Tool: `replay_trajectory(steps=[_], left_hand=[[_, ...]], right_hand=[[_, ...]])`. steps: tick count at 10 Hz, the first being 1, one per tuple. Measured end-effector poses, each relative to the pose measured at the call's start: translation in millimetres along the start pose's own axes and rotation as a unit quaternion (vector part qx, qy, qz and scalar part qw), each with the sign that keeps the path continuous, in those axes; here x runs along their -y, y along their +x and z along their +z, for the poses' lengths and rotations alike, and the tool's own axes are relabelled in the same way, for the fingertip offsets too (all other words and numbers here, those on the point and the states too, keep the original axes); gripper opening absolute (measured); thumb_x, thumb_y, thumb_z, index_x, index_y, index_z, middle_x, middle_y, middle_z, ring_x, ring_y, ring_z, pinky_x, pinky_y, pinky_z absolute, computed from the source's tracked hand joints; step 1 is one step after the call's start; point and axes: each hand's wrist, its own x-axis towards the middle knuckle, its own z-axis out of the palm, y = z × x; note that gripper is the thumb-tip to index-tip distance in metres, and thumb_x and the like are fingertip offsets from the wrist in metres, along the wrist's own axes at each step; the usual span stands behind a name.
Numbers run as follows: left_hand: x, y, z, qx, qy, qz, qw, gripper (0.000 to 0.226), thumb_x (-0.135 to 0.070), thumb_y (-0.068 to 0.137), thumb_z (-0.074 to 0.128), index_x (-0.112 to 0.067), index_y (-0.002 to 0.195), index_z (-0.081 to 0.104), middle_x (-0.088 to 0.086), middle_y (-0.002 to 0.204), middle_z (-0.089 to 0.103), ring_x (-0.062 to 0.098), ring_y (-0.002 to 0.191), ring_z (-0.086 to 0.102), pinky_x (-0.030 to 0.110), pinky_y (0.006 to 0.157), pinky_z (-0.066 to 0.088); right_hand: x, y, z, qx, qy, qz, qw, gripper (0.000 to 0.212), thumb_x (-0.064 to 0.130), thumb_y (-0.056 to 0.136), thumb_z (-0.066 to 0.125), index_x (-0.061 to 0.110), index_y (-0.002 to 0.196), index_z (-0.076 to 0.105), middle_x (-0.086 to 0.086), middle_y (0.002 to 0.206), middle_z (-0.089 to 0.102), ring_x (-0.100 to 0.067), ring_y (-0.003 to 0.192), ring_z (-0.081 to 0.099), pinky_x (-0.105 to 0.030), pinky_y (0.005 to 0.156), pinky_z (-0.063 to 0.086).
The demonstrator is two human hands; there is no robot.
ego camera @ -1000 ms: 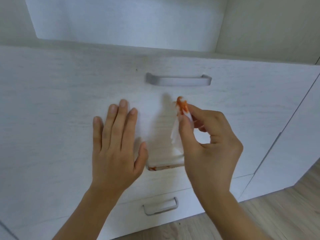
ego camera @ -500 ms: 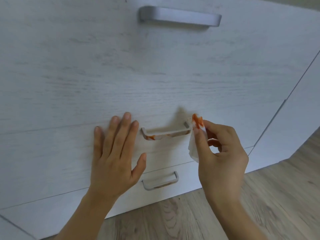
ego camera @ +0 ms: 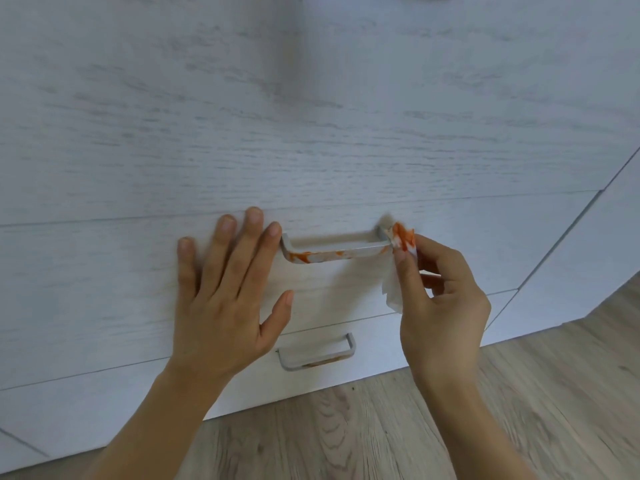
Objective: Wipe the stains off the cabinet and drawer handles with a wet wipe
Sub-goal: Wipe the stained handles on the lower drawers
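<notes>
A grey drawer handle (ego camera: 332, 252) on the middle drawer carries orange-red smears, thickest at its left end. My right hand (ego camera: 440, 306) pinches a white wet wipe (ego camera: 401, 244), orange-stained at its tip, and holds that tip against the handle's right end. My left hand (ego camera: 225, 296) lies flat with straight fingers on the drawer front (ego camera: 104, 289), just left of the handle. A lower drawer handle (ego camera: 317, 353) below shows a brownish stain along its bottom bar.
The white wood-grain cabinet front (ego camera: 311, 116) fills the upper view. A cabinet door (ego camera: 588, 265) stands to the right past a vertical seam. Wooden floor (ego camera: 381, 427) runs along the bottom.
The view has dropped down the drawers. My right hand moved the wipe from the air in front of the drawer onto the stained handle's right end. My left hand stays flat on the drawer front.
</notes>
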Motion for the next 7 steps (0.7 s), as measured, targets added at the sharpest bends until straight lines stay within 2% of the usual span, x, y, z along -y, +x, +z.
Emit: replay_trajectory(steps=[1,2,4,6,7], left_hand=[[-0.3,0.4,3.7,-0.010,0.004,-0.001,1.000,0.065,-0.045,0.097,0.033,-0.010,0.151,0.019,0.001,0.160,-0.001,0.020,0.147,-0.002,0.046,0.117,-0.004],[-1.2,0.3,7.4,-0.021,0.011,-0.003,1.000,0.067,-0.046,0.097,0.032,-0.011,0.152,0.015,0.001,0.160,-0.002,0.019,0.147,-0.004,0.046,0.117,-0.005],[-2.2,0.0,11.6,-0.034,0.021,-0.004,0.999,0.067,-0.048,0.098,0.029,-0.011,0.152,0.015,0.001,0.160,-0.003,0.019,0.147,-0.005,0.047,0.117,-0.006],[-2.6,0.5,13.2,-0.040,0.029,-0.005,0.999,0.068,-0.049,0.097,0.028,-0.010,0.152,0.015,0.000,0.160,-0.003,0.019,0.147,-0.006,0.046,0.117,-0.007],[-2.5,0.8,13.4,-0.043,0.030,-0.005,0.999,0.068,-0.048,0.097,0.029,-0.010,0.151,0.016,0.000,0.160,-0.003,0.020,0.147,-0.005,0.046,0.117,-0.006]], right_hand=[[-2.5,3.5,0.2,-0.014,0.011,0.001,1.000,0.020,0.031,0.091,0.059,0.051,0.091,0.058,0.023,0.091,0.063,-0.003,0.078,0.060,-0.013,0.062,0.047],[-7.4,10.7,-1.3,-0.002,0.032,0.019,0.999,0.018,0.029,0.091,0.060,0.047,0.094,0.060,0.018,0.094,0.066,-0.006,0.082,0.062,-0.026,0.068,0.053],[-10.3,19.0,0.7,0.068,0.044,0.009,0.997,0.026,0.018,0.093,0.058,0.043,0.099,0.061,0.020,0.100,0.066,0.003,0.091,0.061,-0.011,0.073,0.048],[-10.1,12.1,-3.7,0.064,0.018,-0.058,0.996,0.028,0.017,0.094,0.056,0.043,0.103,0.060,0.020,0.097,0.063,0.001,0.091,0.060,-0.009,0.076,0.046],[-8.6,9.6,-2.9,0.060,0.041,-0.036,0.997,0.024,0.019,0.092,0.057,0.039,0.103,0.066,0.015,0.095,0.064,0.002,0.089,0.060,-0.008,0.074,0.044]])
